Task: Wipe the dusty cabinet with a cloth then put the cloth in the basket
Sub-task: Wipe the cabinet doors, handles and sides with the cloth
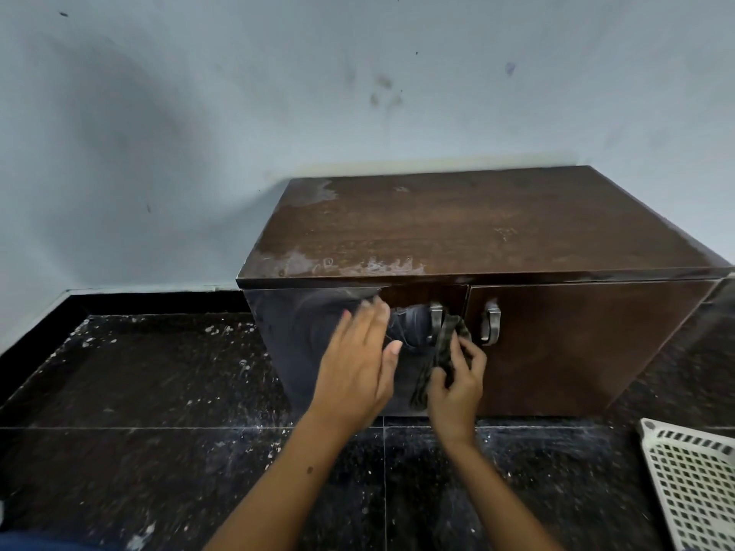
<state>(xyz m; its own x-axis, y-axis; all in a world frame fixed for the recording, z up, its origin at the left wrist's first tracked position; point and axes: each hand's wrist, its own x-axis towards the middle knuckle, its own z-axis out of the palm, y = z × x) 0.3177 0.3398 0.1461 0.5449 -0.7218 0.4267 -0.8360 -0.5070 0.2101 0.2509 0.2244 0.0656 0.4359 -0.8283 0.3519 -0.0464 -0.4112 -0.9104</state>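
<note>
A low dark-brown wooden cabinet (477,228) stands against the wall, with pale dust patches along its top's front and left edges. Its two doors carry metal handles (491,324). My right hand (457,383) grips a dark patterned cloth (441,351) in front of the left door, beside the handles. My left hand (358,359) is held flat with straight fingers at the left door's glossy front, slightly blurred. A white perforated plastic basket (696,483) lies on the floor at the lower right.
The floor (159,411) is black speckled stone with white dust and flecks, thickest left of the cabinet. A pale blue-grey wall (238,113) with smudges rises behind. A black skirting runs along the floor's left and back edges.
</note>
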